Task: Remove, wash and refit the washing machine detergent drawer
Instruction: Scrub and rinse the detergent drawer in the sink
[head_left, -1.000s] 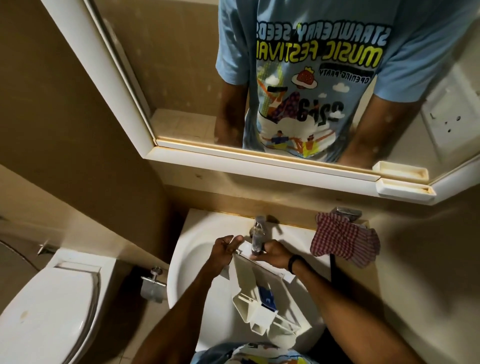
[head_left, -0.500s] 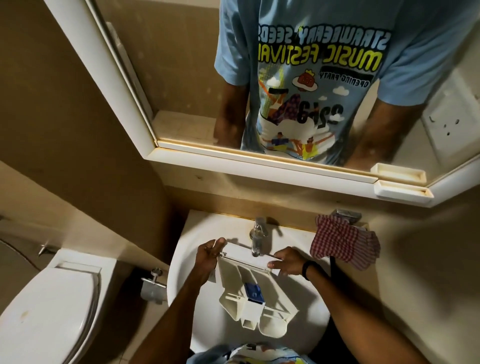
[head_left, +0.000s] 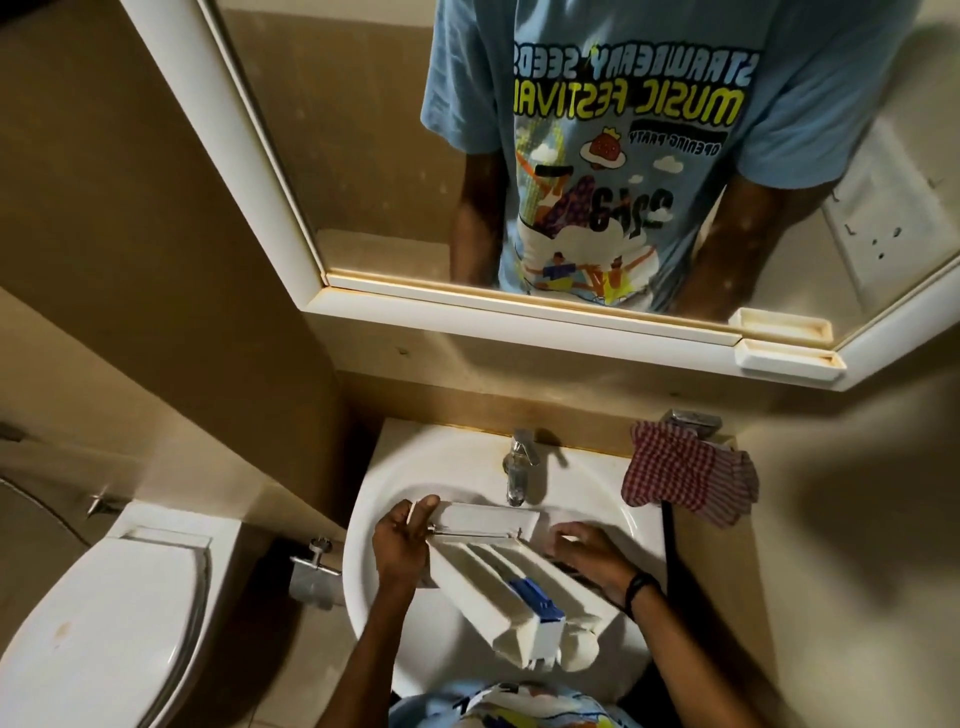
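Note:
The white detergent drawer with its blue insert lies over the white basin, front panel toward the tap. My left hand grips the left end of the front panel, thumb on top. My right hand holds the drawer's right side, fingers curled over its edge. No water stream is visible from the tap.
A red checked cloth hangs at the basin's right, by a dark rod. A toilet stands at the left, with a wall valve between it and the basin. A mirror with a white shelf hangs above.
The drawer has swung in the basin, its back end now pointing lower right. My right hand has slid from the front panel to the drawer's right side.

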